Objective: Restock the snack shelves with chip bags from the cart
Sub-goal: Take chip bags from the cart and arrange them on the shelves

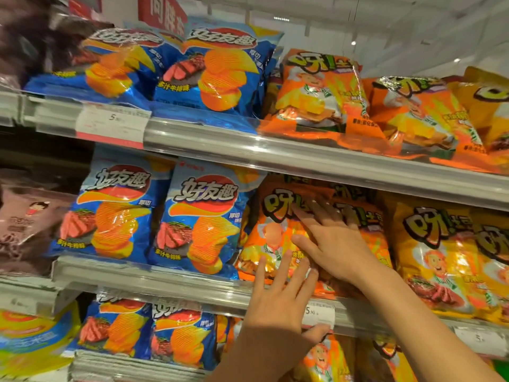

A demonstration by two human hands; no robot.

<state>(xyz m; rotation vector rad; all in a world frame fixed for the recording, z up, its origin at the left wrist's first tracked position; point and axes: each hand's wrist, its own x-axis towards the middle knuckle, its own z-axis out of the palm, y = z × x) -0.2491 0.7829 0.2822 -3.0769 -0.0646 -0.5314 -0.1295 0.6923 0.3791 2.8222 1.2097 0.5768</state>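
- Orange bag (271,238) – head view: stands on the middle shelf (154,277), front row, just right of two blue bags (198,219) and left of a yellow bag (435,257); another orange bag sits close behind/right of it.
- Right hand (334,244): flat on the orange bag's front, fingers straight and spread, pressing it – not curled round anything.
- Left hand (278,301): lower, fingers straight and splayed, tips on the bag's bottom edge at the shelf lip; thumb near a price tag (319,315) on the rail. Grips nothing.
- Top shelf (303,155): blue bags at left, orange bags at right, leaning fwd.
- Bottom shelf: more blue bags at left, orange ones partly hidden behind the arms.
- Far left: dark pinkish bags (27,224), blurred; can't read them.
- Red sign (162,12) at top, cut off by the frame.
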